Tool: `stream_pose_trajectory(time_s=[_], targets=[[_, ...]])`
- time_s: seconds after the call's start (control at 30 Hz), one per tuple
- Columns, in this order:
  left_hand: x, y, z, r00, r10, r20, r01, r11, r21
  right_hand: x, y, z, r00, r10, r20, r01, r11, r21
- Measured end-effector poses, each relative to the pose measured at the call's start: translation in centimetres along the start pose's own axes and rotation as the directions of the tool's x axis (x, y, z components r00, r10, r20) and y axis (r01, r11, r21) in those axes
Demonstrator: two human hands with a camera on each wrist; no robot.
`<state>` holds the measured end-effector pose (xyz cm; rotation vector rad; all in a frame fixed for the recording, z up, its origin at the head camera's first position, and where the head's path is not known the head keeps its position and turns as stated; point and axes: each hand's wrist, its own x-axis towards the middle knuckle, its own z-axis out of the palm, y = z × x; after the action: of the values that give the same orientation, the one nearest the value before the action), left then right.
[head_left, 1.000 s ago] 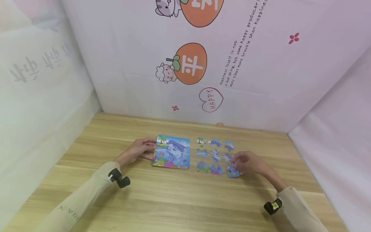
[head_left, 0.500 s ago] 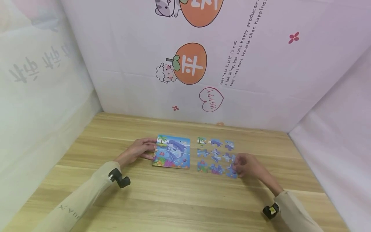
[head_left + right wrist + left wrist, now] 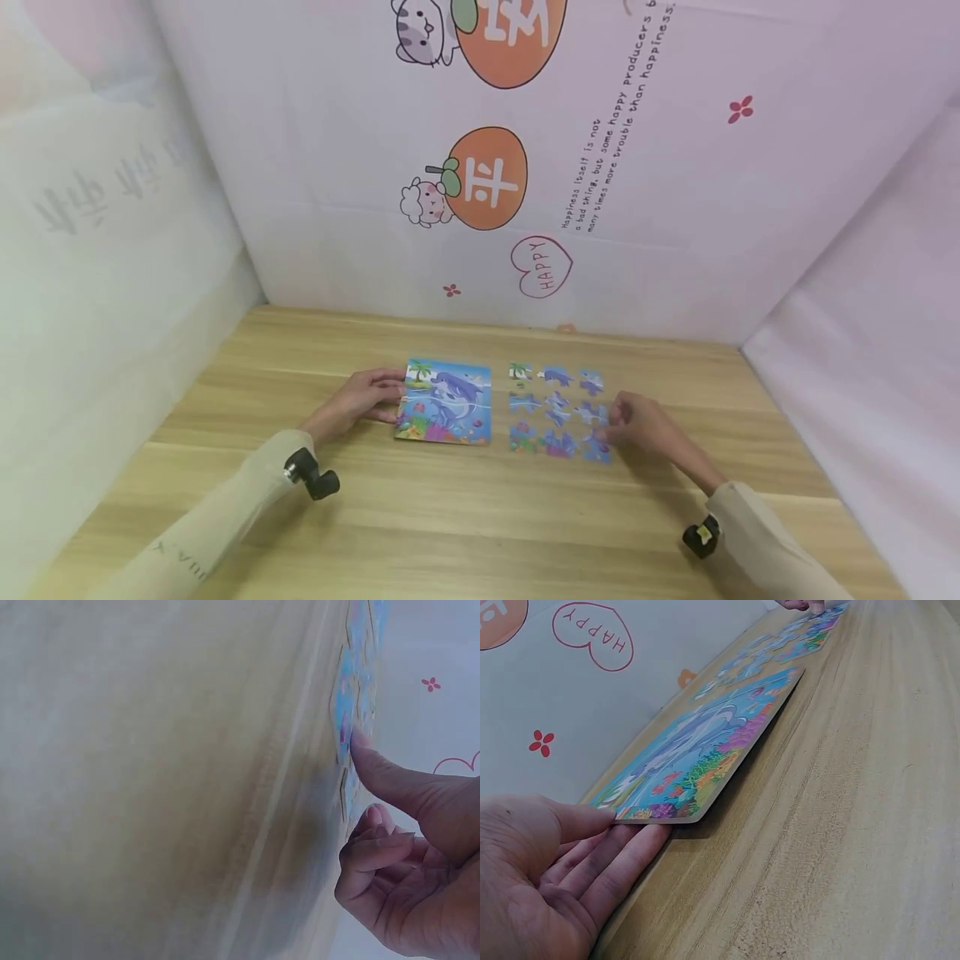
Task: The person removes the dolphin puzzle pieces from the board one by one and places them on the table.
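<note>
My left hand (image 3: 367,397) pinches the left edge of a square dolphin picture board (image 3: 444,402). In the left wrist view the thumb rests on top of the board (image 3: 686,754) and the fingers lie beneath its raised near corner. To the right, separate jigsaw pieces (image 3: 557,408) lie in rows showing the same picture. My right hand (image 3: 643,425) is at the front right of these rows. In the right wrist view its thumb (image 3: 397,780) is stretched out and touches the blue corner jigsaw piece (image 3: 343,712), which lies flat. The other fingers are curled, with nothing seen in them.
The wooden table (image 3: 480,533) runs along a white printed cloth (image 3: 637,283) at the back. Cloth walls also rise at the left (image 3: 112,275) and the right (image 3: 862,358).
The corner piece, tilted in my right fingers a second ago, now lies flat in its row. My right fingers have eased off it. The left hand stays on the board; the head view has shifted slightly.
</note>
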<state>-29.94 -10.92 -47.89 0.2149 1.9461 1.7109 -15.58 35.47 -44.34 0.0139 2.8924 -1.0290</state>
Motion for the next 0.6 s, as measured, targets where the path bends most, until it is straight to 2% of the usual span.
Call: stream_pose_trajectory(time_s=[0.17,0.3,0.4,0.53,0.6], targets=[[-0.2,0.7,0.2,0.998,0.043,-0.042,-0.042,0.999,0.030,0.9,0.0,-0.5,1.000,0.006,-0.024,-0.007,1.000,-0.027],[-0.5,1.8,0.5,0.996,0.066,-0.059,-0.060,0.993,0.102,1.8,0.1,-1.5,0.996,-0.076,-0.043,0.072,0.994,-0.088],[-0.6,2.3,1.0,0.992,0.082,-0.100,-0.063,0.980,0.186,2.2,0.1,-2.5,0.987,-0.144,-0.069,0.132,0.980,-0.145],[-0.7,2.8,1.1,0.982,0.115,-0.150,-0.070,0.959,0.276,2.5,-0.5,-3.4,0.983,-0.155,-0.093,0.137,0.975,-0.177],[-0.9,3.0,1.0,0.979,0.144,-0.146,-0.092,0.945,0.314,2.6,-0.9,-3.4,0.981,-0.169,-0.096,0.151,0.973,-0.175]])
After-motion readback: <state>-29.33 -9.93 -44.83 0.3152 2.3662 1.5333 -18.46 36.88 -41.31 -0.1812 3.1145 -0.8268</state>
